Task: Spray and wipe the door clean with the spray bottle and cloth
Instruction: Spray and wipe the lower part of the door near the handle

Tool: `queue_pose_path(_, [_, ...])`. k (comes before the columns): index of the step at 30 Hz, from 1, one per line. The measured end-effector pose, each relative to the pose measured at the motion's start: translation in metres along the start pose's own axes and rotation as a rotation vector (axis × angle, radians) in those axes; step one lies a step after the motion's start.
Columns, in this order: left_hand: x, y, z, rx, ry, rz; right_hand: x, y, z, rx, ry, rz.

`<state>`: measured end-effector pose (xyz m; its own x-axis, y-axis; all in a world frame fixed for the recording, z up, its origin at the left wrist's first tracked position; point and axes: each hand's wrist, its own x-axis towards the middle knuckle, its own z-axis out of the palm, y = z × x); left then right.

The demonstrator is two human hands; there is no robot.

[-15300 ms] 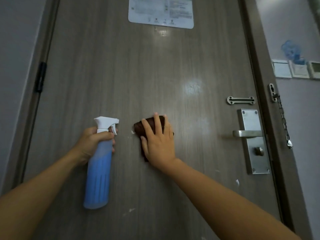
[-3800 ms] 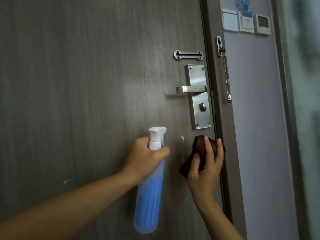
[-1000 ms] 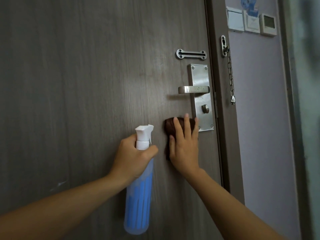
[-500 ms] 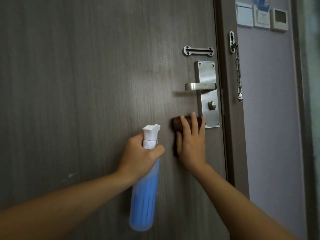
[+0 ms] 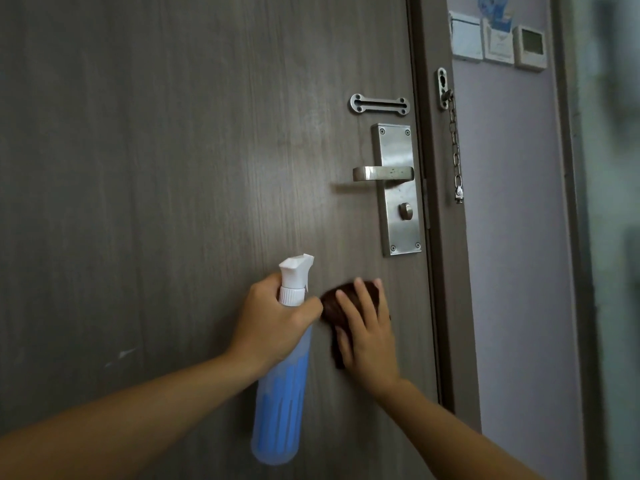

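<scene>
A dark wood-grain door [image 5: 173,168] fills most of the view. My left hand [image 5: 273,320] grips the neck of a blue spray bottle [image 5: 280,403] with a white trigger head, its nozzle pointing at the door. Right beside it, my right hand [image 5: 367,330] presses a dark brown cloth [image 5: 332,306] flat against the door with straight fingers, well below the lock plate. Most of the cloth is hidden under the palm.
A steel lever handle [image 5: 381,173] on a lock plate [image 5: 398,202] sits above the cloth, with a chain slot [image 5: 379,104] higher up. A door chain [image 5: 455,143] hangs on the frame. Wall switches [image 5: 498,39] are at the upper right. A pale smear [image 5: 121,355] marks the door's lower left.
My right hand has slid the cloth downward, away from the lower corner of the lock plate. The left hand with the bottle stays beside it.
</scene>
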<state>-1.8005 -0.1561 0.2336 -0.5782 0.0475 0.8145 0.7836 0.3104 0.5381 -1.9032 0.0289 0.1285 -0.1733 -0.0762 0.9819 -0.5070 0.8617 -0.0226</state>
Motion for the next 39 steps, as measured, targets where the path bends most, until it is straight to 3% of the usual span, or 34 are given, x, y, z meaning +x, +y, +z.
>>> queue_pose_path(4, [-0.008,-0.008,0.004,0.010,-0.022,-0.018,-0.013,0.016,-0.015,-0.004,-0.031,0.148])
queue_pose_path(10, [-0.011,-0.009,0.018,-0.002,-0.014,-0.001,0.057,-0.024,-0.007,0.054,0.169,0.520])
queue_pose_path(12, [-0.012,-0.010,0.025,-0.032,0.012,-0.008,0.063,-0.036,0.001,0.060,0.176,0.458])
queue_pose_path(16, [-0.023,-0.022,0.032,-0.058,0.026,-0.033,0.025,-0.001,-0.003,0.008,0.069,0.096])
queue_pose_path(18, [-0.029,-0.029,0.033,-0.054,0.024,-0.062,0.009,0.026,-0.012,-0.027,0.049,0.071])
queue_pose_path(23, [-0.031,-0.035,0.040,-0.059,0.017,-0.098,0.025,0.051,-0.028,0.020,0.141,0.573])
queue_pose_path(27, [-0.025,-0.032,0.044,-0.074,0.034,-0.089,0.051,0.034,-0.019,0.070,0.233,0.729])
queue_pose_path(29, [-0.023,-0.030,0.047,-0.082,0.046,-0.084,0.045,0.025,-0.013,0.071,0.216,0.663])
queue_pose_path(33, [-0.021,-0.031,0.054,-0.087,0.028,-0.072,0.011,0.045,-0.018,0.005,0.003,0.129])
queue_pose_path(34, [-0.022,-0.032,0.055,-0.089,0.017,-0.066,0.009,0.056,-0.023,-0.007,-0.026,0.071])
queue_pose_path(35, [-0.022,-0.032,0.056,-0.089,0.009,-0.060,0.010,0.066,-0.029,-0.010,-0.028,0.089])
queue_pose_path(39, [-0.022,-0.032,0.057,-0.073,-0.007,-0.062,0.022,0.074,-0.036,0.009,0.066,0.448])
